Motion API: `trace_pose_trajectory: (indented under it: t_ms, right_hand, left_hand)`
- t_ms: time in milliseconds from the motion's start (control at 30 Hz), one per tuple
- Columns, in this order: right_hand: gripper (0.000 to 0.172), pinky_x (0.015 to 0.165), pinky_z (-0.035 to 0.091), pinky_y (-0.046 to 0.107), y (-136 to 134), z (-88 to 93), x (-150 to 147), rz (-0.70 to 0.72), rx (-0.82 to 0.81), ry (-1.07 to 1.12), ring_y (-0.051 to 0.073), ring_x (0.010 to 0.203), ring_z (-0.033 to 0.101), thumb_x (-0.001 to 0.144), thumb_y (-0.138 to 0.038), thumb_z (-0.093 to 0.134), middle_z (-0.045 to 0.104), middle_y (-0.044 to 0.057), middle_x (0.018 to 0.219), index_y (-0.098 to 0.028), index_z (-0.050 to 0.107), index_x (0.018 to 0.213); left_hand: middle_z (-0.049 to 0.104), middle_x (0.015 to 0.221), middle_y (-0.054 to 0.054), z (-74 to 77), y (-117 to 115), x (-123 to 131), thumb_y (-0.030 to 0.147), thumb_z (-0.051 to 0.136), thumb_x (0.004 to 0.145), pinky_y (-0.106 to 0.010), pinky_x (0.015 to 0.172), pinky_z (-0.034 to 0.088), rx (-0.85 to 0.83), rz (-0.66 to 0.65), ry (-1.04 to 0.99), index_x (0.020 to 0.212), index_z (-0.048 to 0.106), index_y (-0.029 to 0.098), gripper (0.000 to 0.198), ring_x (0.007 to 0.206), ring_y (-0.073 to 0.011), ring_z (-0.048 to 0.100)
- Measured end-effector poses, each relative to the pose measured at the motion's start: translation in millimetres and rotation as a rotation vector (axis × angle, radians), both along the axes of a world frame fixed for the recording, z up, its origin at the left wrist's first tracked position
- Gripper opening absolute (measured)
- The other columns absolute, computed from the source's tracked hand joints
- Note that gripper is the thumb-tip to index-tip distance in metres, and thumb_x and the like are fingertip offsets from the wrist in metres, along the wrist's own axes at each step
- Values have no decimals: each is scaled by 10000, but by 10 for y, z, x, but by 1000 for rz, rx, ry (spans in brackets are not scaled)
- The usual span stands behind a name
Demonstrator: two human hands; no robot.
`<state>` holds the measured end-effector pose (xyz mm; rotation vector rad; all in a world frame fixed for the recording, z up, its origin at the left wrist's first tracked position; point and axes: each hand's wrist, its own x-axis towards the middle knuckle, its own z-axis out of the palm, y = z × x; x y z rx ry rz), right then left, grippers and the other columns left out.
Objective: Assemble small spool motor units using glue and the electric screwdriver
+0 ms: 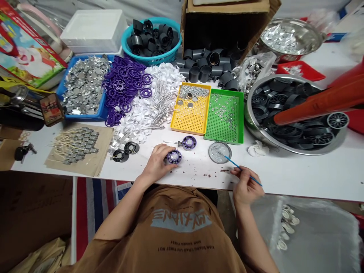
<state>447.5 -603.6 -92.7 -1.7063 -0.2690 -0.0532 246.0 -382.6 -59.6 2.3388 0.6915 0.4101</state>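
Head view: a purple wheel [174, 156] sits on the white tabletop [298, 170] near its front edge, and the left hand [157, 163] has its grip closed around it. The right hand [246, 185] pinches a thin blue brush [241, 170], whose tip rests in a small round dish of grey paste [219, 152] just right of the wheel. A second purple wheel [189, 142], with a wire beside it, lies just behind and seems already worked. Farther back, a heap of purple wheels [125, 85], a yellow tray [187, 121] and a green tray [212, 132] of small metal parts suggest that most of the work is left.
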Motion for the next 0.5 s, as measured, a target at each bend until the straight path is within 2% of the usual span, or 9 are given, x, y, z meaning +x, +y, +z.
trace_pose_trajectory:
  t_ms: [100,200,300,400,500]
  right_hand:
    - [343,606,607,340,-18,-142,71,15,72,191,159,576,686,841,-451,641,699,43,722,-118,658,920]
    - [411,605,624,327,-99,-168,180,84,160,451,157,602,697,761,-478,719,721,63,752,-113,657,939]
    - [389,523,610,299,-255,-101,248,286,27,656,165,534,676,687,-455,789,721,87,697,-104,686,823]
    - [315,425,556,277,-270,72,284,450,-83,600,146,437,608,713,-430,772,690,60,607,-127,697,752]
    - [224,509,572,296,115,352,384,514,-152,281,153,499,628,769,-383,725,697,34,639,-168,719,829]
  left_hand:
    - [623,1159,-81,-7,-21,0,284,798,702,-507,1005,443,-3,3,8,1213,556,255,567,1162,-276,515]
    - [618,1178,-86,53,5,-40,326,812,688,-489,1015,442,-3,2,-9,1228,546,249,607,1171,-275,518]
    - [628,1179,-82,218,153,-61,369,760,746,-461,1005,450,47,53,-66,1221,557,242,532,1153,-261,541]
    - [662,1111,-60,403,426,99,336,648,846,-445,958,464,152,123,-83,1144,609,239,316,1081,-244,575]
    - [673,1035,-49,466,765,560,287,610,860,-430,919,465,243,21,-26,1049,656,223,205,1004,-240,576]
